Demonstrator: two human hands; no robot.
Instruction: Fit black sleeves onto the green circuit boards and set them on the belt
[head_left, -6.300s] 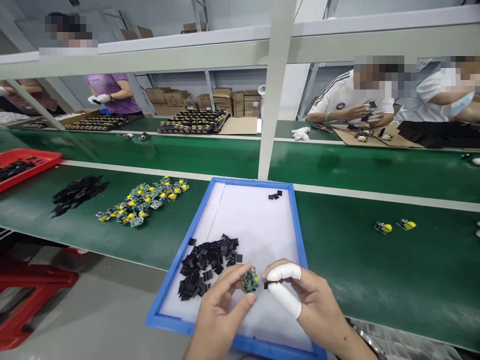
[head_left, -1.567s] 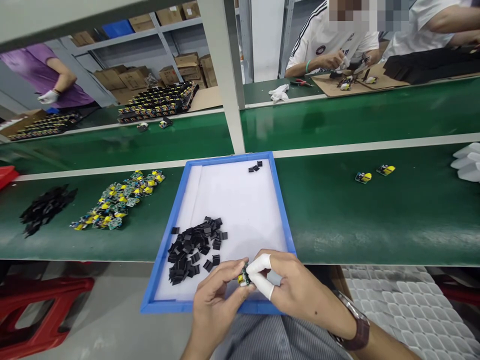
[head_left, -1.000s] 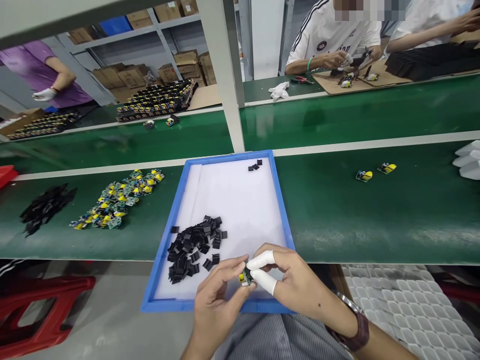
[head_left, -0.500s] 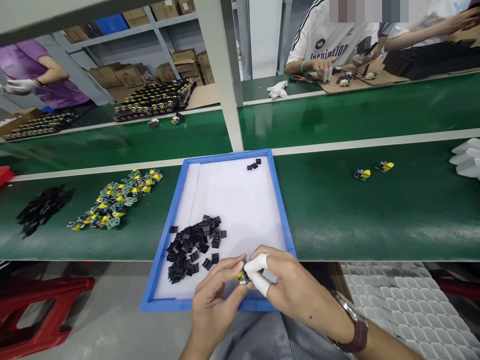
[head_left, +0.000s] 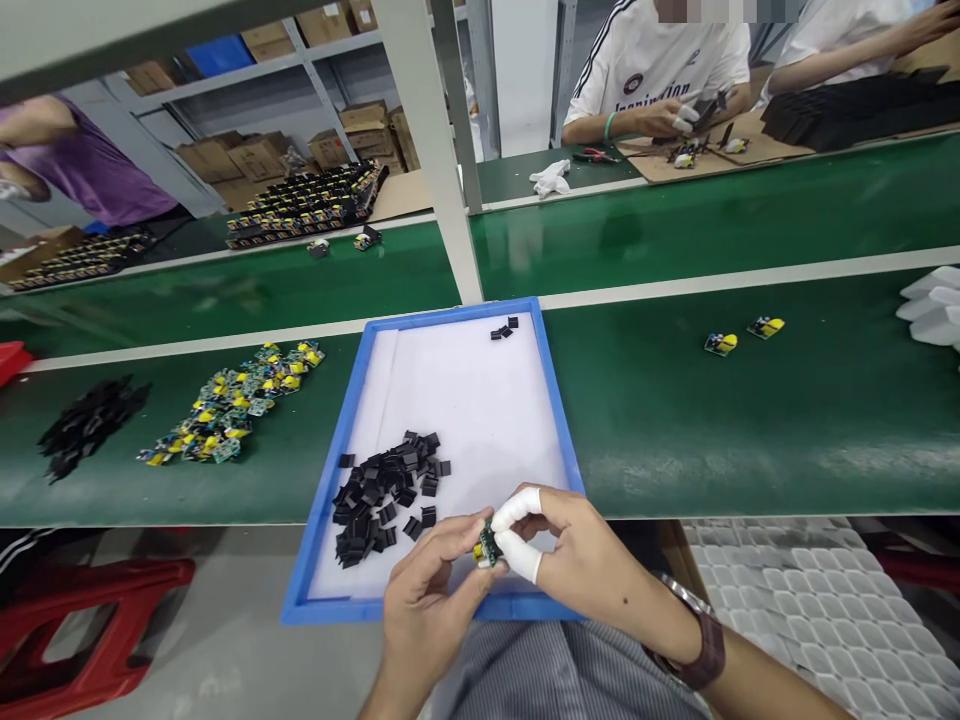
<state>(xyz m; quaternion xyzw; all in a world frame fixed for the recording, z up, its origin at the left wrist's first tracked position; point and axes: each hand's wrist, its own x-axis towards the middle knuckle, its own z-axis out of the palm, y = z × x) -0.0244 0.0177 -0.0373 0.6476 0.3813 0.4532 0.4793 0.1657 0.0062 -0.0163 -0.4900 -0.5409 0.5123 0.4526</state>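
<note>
Between my two hands is a small green circuit board (head_left: 489, 545) with a yellow component, held above the near edge of a blue-rimmed tray (head_left: 562, 420). My left hand (head_left: 435, 580) pinches the board between thumb and fingertips. My right hand (head_left: 574, 550), with white finger covers on thumb and forefinger, grips the board's right side; whether a small part sits between those fingertips is hidden. A heap of small black clips (head_left: 382, 490) lies in the tray's near left, left of my hands. Several more black clips (head_left: 505, 329) rest at its far right corner.
On the green bench (head_left: 675, 440), a pile of circuit boards (head_left: 232, 405) and some black strips (head_left: 90, 425) lie left of the tray. Two boards (head_left: 721, 345) sit to the right. A post (head_left: 431, 150) rises behind the tray. Co-workers are across the bench; one person's hands (head_left: 671, 118) hold a black part.
My right thumb and forefinger have shifted slightly, showing more of the board's green face. Across the bench, a co-worker has lifted a black part, and the person in purple has moved an arm.
</note>
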